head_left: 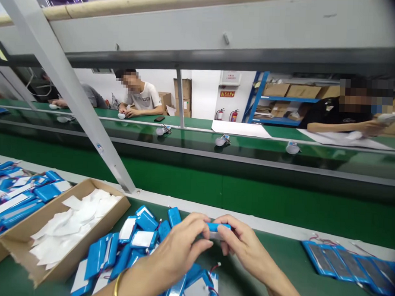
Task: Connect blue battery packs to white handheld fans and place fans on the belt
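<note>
Loose battery packs [146, 221] heaped on the desk [286, 250] beneath the left hand [186, 242], its fingers half-curled at one end of a raised blue battery pack [216, 227], grip unclear, right hand [238, 238] pinching the opposite end, long axis apparently side to side between them, pale rail [279, 227] beyond.

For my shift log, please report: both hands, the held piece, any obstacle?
Left hand, right hand: both on one blue battery. Held above green table. Nothing visibly blocking; loose batteries crowd left side.
</note>
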### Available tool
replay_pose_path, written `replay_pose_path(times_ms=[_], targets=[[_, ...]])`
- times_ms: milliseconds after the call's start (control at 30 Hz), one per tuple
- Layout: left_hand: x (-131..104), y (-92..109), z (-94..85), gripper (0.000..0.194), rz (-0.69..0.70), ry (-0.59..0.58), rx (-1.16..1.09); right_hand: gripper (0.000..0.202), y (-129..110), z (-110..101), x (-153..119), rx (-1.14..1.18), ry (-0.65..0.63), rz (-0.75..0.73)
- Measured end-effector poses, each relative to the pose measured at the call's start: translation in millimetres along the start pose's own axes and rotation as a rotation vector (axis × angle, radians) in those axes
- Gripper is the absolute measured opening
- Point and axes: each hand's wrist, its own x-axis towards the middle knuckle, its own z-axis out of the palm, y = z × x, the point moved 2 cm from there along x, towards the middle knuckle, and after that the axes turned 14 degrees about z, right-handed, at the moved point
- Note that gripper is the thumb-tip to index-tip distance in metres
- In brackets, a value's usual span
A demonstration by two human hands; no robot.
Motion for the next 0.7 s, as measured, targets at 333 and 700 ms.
replay_pose_path(times_ms=[333,700], targets=[[19,14,15.9,0.025,-0.283,0.254,-0.886,0.058,-11,-7,-17,0.489,-0.129,-0.103],[27,33,9.7,0.026,-0.156,0.115,-0.298,0.048,-12,-12,-24,0.434,-0.152,-0.095]])
